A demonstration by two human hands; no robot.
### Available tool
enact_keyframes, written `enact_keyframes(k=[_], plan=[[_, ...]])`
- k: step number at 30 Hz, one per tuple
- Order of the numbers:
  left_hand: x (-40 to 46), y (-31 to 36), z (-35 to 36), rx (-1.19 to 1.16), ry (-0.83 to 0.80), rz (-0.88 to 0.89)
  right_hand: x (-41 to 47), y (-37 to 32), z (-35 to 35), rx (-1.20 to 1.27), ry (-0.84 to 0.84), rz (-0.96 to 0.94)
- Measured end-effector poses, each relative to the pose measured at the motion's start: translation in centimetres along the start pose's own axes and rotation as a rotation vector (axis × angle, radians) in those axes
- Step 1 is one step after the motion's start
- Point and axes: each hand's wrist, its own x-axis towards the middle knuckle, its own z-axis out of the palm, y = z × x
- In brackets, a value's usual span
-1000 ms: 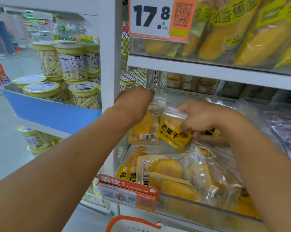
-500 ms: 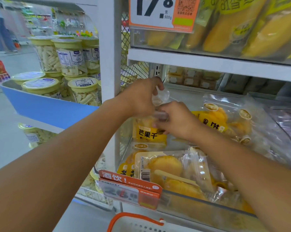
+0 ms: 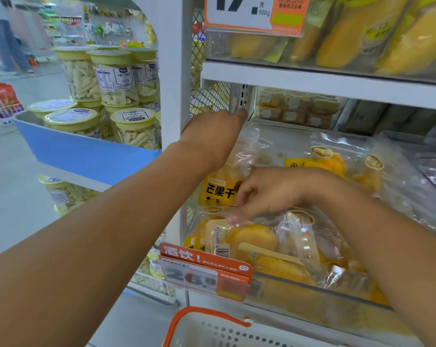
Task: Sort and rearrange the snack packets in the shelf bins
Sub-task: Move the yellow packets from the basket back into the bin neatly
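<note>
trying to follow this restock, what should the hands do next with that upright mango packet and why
Probably release the yellow mango packet upright against the bin's left wall: the left hand covers its top, and the right hand steadies its front while packets lie flat below.

Lidded jars point(image 3: 116, 78) stacked left; basket point(image 3: 211, 329) below, perhaps white.

Shop: price tag point(image 3: 252, 13), stocked shelves point(image 3: 324, 81), basket point(image 3: 211, 326).

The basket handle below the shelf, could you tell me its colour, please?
Orange, on the basket handle; it shows in the head view.
</note>
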Motion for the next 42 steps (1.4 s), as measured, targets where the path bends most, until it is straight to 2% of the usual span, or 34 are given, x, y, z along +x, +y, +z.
enact_keyframes(k=[3, 7, 9, 12, 14, 16, 20, 23, 25, 27, 29, 30, 33, 36, 38, 39, 41, 42], plan=[[0.1, -0.1, 0.1, -0.037, 0.013, 0.003, -0.2, 0.2, -0.1, -0.027, -0.117, -0.031], [0.3, -0.7, 0.6, -0.155, -0.045, 0.119, -1.6, 0.8, -1.4, -0.110, -0.188, -0.076], [0.4, -0.8, 0.7, -0.263, -0.068, 0.158, -1.5, 1.5, -1.8, -0.036, -0.080, -0.111], [0.2, -0.5, 0.3, -0.455, -0.123, 0.138, -0.1, 2.9, -2.4, 0.081, 0.324, -0.108], [-0.1, -0.4, 0.0, -0.413, -0.160, 0.135, 1.1, 3.4, -2.1, 0.230, 0.592, -0.121], [-0.4, -0.4, -0.1, -0.310, -0.157, 0.161, 1.9, 3.5, -1.6, 0.408, 0.738, -0.167], [-0.3, -0.2, 0.0, -0.213, -0.288, 0.164, 2.6, 3.2, -1.1, 0.511, 0.854, -0.308], [0.2, -0.4, 0.4, -0.276, -0.281, 0.114, 2.6, 2.1, -0.8, 0.533, 0.945, -0.462], [0.4, -0.6, 0.6, -0.321, -0.197, 0.055, 2.4, 1.7, -1.2, 0.646, 0.963, -0.421], [0.5, -0.7, 0.8, -0.404, -0.080, -0.017, 1.8, 2.1, -1.9, 0.706, 0.810, -0.222], [0.7, -0.8, 0.9, -0.445, -0.038, -0.055, 1.4, 2.9, -2.0, 0.623, 0.564, -0.106], [0.7, -0.7, 0.9, -0.430, -0.066, -0.058, 1.2, 3.0, -1.9, 0.567, 0.525, -0.113], [0.5, -0.5, 0.7, -0.366, -0.136, -0.031, 1.4, 3.0, -1.9, 0.195, 0.708, -0.224], [-0.1, -0.5, 0.1, -0.348, -0.047, 0.019, 1.9, 2.2, -1.7, -0.090, 0.786, -0.366], [-0.4, -0.5, -0.5, -0.184, -0.040, 0.079, 2.5, 1.8, -0.7, -0.134, 0.797, -0.361], [-0.6, -0.4, -0.7, -0.102, -0.050, 0.096, 2.6, 1.8, -0.6, -0.101, 0.813, -0.298], [-0.7, -0.4, -0.8, -0.016, -0.090, 0.095, 1.9, 1.9, -1.1, -0.018, 0.956, -0.179], [-0.8, -0.3, -0.8, 0.009, -0.106, 0.087, 1.3, 1.8, -1.5, 0.023, 1.062, -0.184]])
